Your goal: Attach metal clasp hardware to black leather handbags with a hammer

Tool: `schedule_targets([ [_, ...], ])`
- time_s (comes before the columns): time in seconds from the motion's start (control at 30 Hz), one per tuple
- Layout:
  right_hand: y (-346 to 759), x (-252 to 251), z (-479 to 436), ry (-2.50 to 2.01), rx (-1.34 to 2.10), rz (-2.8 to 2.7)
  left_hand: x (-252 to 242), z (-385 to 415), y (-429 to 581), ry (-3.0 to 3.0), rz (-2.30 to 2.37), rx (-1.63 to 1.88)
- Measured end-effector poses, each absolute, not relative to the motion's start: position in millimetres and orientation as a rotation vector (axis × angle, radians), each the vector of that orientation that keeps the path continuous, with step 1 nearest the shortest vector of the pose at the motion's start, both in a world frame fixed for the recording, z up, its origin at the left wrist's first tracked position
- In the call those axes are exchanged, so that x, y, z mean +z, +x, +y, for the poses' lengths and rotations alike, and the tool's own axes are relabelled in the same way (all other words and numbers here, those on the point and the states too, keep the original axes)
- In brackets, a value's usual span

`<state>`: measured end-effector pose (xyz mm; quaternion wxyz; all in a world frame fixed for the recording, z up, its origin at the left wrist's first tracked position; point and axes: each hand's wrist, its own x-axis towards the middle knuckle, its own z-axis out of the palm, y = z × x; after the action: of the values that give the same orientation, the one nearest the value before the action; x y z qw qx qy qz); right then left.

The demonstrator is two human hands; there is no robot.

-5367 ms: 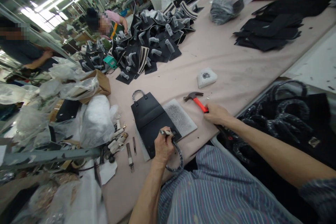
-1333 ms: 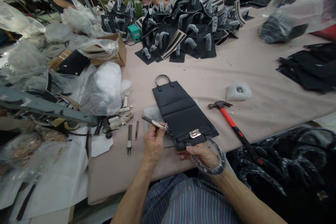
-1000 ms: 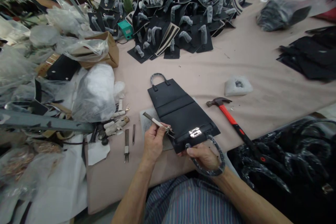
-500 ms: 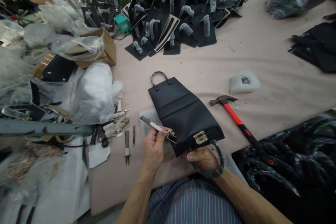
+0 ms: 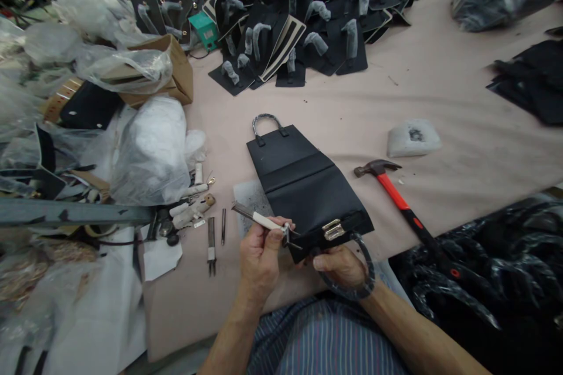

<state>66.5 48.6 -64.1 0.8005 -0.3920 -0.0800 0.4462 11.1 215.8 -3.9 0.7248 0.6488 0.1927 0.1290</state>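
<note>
A two-pronged punch (image 5: 263, 220) with a white-wrapped shank is pinched between the fingers and thumb of my left hand (image 5: 260, 258). Its prongs point right, near the edge of a black leather bag panel (image 5: 308, 179). My right hand (image 5: 341, 266) grips the panel's near edge, its fingers partly hidden underneath. Close to that hand, a gold clasp (image 5: 333, 229) sits on the panel and a film-wrapped handle (image 5: 369, 269) curves over my wrist. At the panel's far end stands a second wrapped handle (image 5: 266, 115). Part of a pale block (image 5: 250, 193) shows under the panel's left side.
A claw hammer (image 5: 396, 193) lies to the right, below a whitish block (image 5: 413, 137). Another pronged punch (image 5: 212, 243) and a thin rod (image 5: 223, 227) lie left. Black panels with wrapped handles (image 5: 303, 41) are heaped behind. Plastic bags (image 5: 152, 149) crowd the left side.
My left hand has shifted slightly right, and the punch has turned a little in its fingers. The right hand keeps its hold on the panel. The view has moved slightly.
</note>
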Motion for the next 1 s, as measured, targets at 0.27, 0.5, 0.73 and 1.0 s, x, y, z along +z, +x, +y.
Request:
schedule_targets([
  [0.27,64.6,-58.4,50.1,-0.835,0.982,-0.111,-10.9,217.8,9.6,1.479,0.421,0.286],
  [0.5,65.3,-51.0,49.4,-0.88,0.988,-0.073,-9.4,216.4,10.4,1.505,0.442,0.279],
  [0.73,65.0,-40.7,46.9,-0.945,0.969,-0.102,-1.9,221.2,11.5,1.756,0.434,0.242],
  [1.0,65.3,-35.5,41.3,-0.987,1.002,-0.065,7.5,216.7,17.6,1.844,0.473,0.206],
])
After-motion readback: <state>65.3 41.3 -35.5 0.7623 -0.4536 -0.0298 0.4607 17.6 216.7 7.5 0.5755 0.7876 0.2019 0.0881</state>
